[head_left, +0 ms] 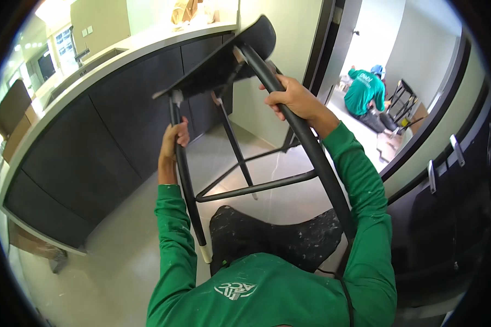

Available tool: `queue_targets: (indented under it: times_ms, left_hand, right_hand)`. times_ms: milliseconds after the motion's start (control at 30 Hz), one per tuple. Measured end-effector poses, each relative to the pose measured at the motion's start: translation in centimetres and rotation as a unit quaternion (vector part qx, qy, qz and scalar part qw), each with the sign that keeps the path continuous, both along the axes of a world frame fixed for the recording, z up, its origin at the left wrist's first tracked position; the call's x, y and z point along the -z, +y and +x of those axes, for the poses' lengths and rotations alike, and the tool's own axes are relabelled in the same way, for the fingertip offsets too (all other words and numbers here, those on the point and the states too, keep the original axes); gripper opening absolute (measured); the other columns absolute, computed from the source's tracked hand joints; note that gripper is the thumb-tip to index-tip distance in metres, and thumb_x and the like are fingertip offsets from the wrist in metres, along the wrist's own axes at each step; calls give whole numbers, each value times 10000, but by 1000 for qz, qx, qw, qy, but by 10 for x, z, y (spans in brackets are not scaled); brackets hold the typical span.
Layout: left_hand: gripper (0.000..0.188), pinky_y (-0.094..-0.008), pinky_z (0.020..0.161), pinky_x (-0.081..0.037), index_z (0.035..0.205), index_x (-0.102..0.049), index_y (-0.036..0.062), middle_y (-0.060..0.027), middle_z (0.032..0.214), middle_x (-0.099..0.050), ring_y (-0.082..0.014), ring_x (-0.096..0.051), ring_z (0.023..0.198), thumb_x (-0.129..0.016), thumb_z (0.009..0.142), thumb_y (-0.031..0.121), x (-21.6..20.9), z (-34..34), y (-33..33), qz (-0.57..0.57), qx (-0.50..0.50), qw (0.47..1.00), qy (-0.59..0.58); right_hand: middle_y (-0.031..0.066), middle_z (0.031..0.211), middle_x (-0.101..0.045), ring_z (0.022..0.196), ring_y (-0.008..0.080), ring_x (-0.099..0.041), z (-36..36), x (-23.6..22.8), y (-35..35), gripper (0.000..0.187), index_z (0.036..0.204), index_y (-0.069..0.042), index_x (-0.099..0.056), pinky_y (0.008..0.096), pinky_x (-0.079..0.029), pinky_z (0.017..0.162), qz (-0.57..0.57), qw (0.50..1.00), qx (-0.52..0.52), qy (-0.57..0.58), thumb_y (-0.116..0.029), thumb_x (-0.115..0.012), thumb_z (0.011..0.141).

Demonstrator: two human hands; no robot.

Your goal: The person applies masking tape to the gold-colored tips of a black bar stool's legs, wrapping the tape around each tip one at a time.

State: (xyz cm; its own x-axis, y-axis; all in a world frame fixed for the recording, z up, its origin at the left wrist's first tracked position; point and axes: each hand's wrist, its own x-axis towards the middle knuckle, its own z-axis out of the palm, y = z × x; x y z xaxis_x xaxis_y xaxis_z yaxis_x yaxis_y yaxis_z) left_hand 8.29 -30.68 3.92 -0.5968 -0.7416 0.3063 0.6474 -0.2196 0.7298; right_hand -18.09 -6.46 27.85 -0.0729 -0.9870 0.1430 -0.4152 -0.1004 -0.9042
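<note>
Between my two arms is a black stool (304,143) with a low-backed seat, tilted so that the seat points up and away from me. My left hand (174,136) wraps round one of its legs, a little below the seat. On the right, my right hand (297,99) grips another leg near its top. Thin rungs join the legs, and the leg by my left arm ends in a pale tip. Pale material shows where the legs meet the seat. My thighs are below the stool.
A curved dark counter (136,114) with a white top runs along the left. An open cardboard box (17,117) stands at its end. Dark cabinets with handles (432,177) are on the right. Through a doorway, a person (365,92) in green sits on the floor beside another black stool (402,98).
</note>
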Motion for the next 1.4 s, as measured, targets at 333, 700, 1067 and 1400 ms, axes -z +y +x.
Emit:
queue_targets:
  times_ms: [333, 700, 1067, 1400]
  left_hand:
    - [185, -240, 491, -410, 1073, -576, 82, 52, 728, -508, -57, -485, 521, -645, 980, 227, 65, -100, -52, 94, 75, 992, 36]
    - [149, -250, 505, -464, 1038, -571, 94, 45, 712, -531, -67, -521, 543, -627, 1003, 228, 89, -168, -76, 215, 57, 972, 78]
    - [136, -335, 555, -567, 1078, -508, 37, -48, 725, -561, -186, -614, 575, -559, 1063, 163, 129, -217, 44, 311, -86, 946, -28]
    - [305, -464, 734, -692, 1163, -501, -30, -193, 1024, -716, -297, -754, 949, -580, 1097, 257, 271, -219, 112, 320, 82, 923, -199]
  right_hand:
    - [29, 713, -583, 477, 103, -563, -54, -16, -91, 362, 1212, 23, -569, 233, -472, 451, 163, 981, 102, 36, -110, -670, 892]
    - [-21, 670, -536, 505, 76, -536, -101, -45, -206, 454, 1359, -6, -581, 218, -421, 446, 294, 928, 103, 202, -167, -715, 956]
    - [28, 674, -596, 532, 126, -576, -146, -5, -273, 371, 1145, -3, -685, 296, -459, 493, 331, 868, -7, 370, -279, -810, 929]
    - [193, 1011, -748, 979, 419, -714, -139, 138, -194, 494, 1202, -74, -682, 511, -557, 844, 271, 809, -20, 522, -418, -812, 873]
